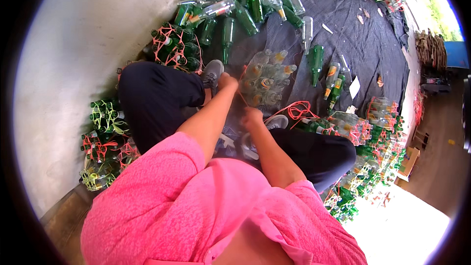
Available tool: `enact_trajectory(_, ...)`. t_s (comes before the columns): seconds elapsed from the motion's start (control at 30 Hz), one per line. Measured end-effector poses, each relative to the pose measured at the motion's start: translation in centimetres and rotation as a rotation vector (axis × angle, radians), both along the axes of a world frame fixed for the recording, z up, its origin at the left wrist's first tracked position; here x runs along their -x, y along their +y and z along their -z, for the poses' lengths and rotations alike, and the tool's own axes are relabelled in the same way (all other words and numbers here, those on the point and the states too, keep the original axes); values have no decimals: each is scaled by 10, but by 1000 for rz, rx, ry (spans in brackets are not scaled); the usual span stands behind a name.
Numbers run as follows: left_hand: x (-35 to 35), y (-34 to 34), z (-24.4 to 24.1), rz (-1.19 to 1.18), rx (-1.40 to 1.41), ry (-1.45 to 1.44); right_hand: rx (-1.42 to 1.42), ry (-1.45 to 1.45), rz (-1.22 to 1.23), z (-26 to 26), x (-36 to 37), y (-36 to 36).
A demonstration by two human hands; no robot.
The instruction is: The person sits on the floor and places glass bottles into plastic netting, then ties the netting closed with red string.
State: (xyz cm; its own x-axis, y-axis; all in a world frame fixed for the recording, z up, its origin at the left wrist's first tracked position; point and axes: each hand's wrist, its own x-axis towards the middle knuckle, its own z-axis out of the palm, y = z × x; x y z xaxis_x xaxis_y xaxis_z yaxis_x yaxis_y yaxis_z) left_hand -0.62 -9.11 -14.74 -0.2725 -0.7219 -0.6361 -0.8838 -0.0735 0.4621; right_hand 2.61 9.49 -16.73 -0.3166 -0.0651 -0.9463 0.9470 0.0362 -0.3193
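A standing cluster of clear glass bottles (pixel 268 81) is before me on the dark ground sheet, with a red plastic cord (pixel 241 95) at its near left side. My left hand (pixel 227 81) is closed in a fist on the cord, left of the cluster and close to my shoe. Lower down, my right hand (pixel 252 118) grips the cord just below the bottles. The fingertips of both hands are hidden. To the right of my right hand lies a loose coil of the same red cord (pixel 298 110).
Loose green and clear bottles (pixel 239 2) are heaped ahead against the pale wall (pixel 81 44). A red-tied green bundle (pixel 173 48) stands by my left foot. More bundles (pixel 379 143) line the right side. Several single bottles (pixel 316 64) lie on the dark sheet (pixel 357 33).
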Motion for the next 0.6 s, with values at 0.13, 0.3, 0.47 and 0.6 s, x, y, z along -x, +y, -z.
enact_trajectory(0.13,-32,11,-121,207,329,258,3,-18,12,-23,12,5)
enact_trajectory(0.3,-64,40,-151,630,439,517,-33,160,-98,-66,5,3)
enact_trajectory(0.47,-73,69,-137,770,433,649,-204,495,-772,-84,17,5)
enact_trajectory(0.6,-66,66,-150,668,446,594,-348,1118,-1059,-41,30,31)
